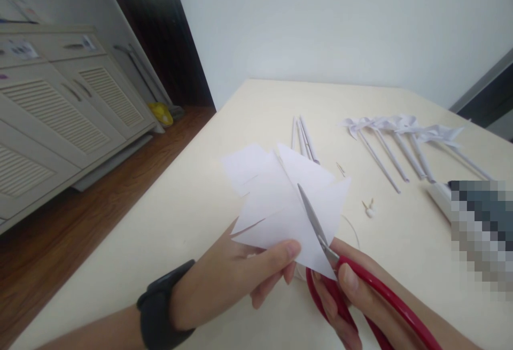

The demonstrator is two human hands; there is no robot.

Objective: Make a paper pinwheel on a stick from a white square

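Observation:
My left hand point(236, 272), with a dark watch point(160, 296) on the wrist, pinches a white paper square point(272, 222) between thumb and fingers. Slits run inward from the square's corners. In my right hand point(356, 291) are red-handled scissors point(379, 283), fingers wrapped round the handles. The scissors' blades lie along the right part of the square, one blade on top and the other hidden beneath it. Behind the held square, more white paper point(242, 165) rests on the table. A thin white string point(355, 227) curves out near my right hand.
Rolled paper sticks point(306, 139) lie beyond the paper. Several paper pinwheels point(401, 125) on sticks lie at the back right of the table point(192, 200). Small wooden picks point(340, 168) and white-tipped pieces point(369, 211) lie nearer. A pixelated object point(481, 222) sits right; a cabinet point(60, 104) stands left.

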